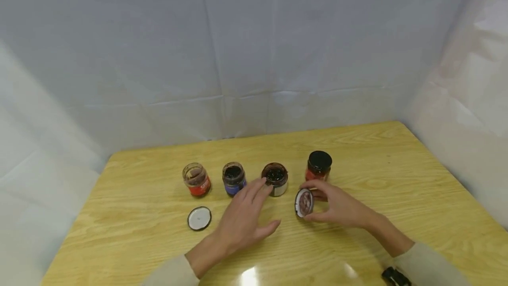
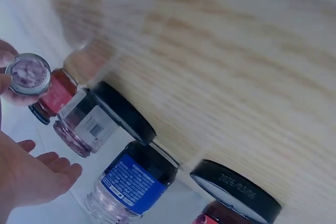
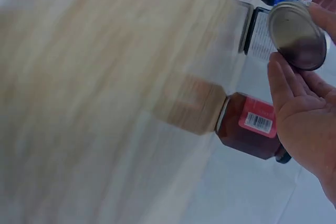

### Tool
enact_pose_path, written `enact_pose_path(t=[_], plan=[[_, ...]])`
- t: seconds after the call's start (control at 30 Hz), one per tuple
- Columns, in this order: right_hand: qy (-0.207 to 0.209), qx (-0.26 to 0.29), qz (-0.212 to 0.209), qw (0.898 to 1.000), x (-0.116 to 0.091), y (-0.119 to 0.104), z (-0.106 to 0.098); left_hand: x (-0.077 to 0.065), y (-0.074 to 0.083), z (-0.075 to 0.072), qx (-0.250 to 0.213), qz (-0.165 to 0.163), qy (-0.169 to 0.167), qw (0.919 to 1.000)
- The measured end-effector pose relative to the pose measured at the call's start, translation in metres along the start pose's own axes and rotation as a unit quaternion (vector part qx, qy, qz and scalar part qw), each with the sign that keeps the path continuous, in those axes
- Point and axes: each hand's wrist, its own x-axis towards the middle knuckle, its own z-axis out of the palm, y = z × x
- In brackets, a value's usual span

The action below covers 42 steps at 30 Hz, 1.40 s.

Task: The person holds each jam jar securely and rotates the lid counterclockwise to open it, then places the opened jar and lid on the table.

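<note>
My right hand (image 1: 341,206) pinches a jar lid (image 1: 304,203) by its rim, held on edge with its smeared inner side facing left. The lid's outer face (image 3: 297,35) shows in the right wrist view. My left hand (image 1: 244,222) is spread, fingers extended, fingertips overlapping the front of an open jar with a pale label (image 1: 280,189) and dark contents. Left of it stands an open blue-labelled jar (image 1: 234,184), partly behind that hand. A closed red-labelled jar (image 1: 319,162) with a black lid stands just beyond my right hand.
An open red-labelled jar (image 1: 197,184) stands at the left of the row. In front of it a lid (image 1: 199,218) lies inner side up on the wooden table (image 1: 139,233). Another black lid (image 2: 123,113) shows in the left wrist view. White sheeting (image 1: 246,56) hangs behind the table.
</note>
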Motion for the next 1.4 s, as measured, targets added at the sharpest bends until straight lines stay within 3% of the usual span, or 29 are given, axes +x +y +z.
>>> enact_pose_path(t=[0.27, 0.47, 0.73, 1.17, 1.4], plan=[[-0.034, -0.012, 0.013, 0.999, 0.008, -0.003, 0.005, -0.008, 0.007, 0.002, 0.027, 0.006, -0.057, 0.9980], [-0.051, -0.021, 0.019, 0.998, 0.014, -0.007, 0.010, -0.012, 0.005, 0.002, 0.061, 0.008, -0.079, 0.9949], [-0.073, -0.060, 0.021, 0.995, 0.019, -0.008, 0.013, -0.019, 0.001, 0.007, 0.104, 0.001, -0.129, 0.9862], [-0.087, -0.124, 0.021, 0.988, 0.025, -0.008, 0.016, -0.025, -0.007, 0.010, 0.101, 0.002, -0.153, 0.9830], [-0.084, -0.160, -0.006, 0.984, 0.026, -0.008, 0.018, -0.026, -0.009, 0.010, 0.101, 0.010, -0.158, 0.9822]])
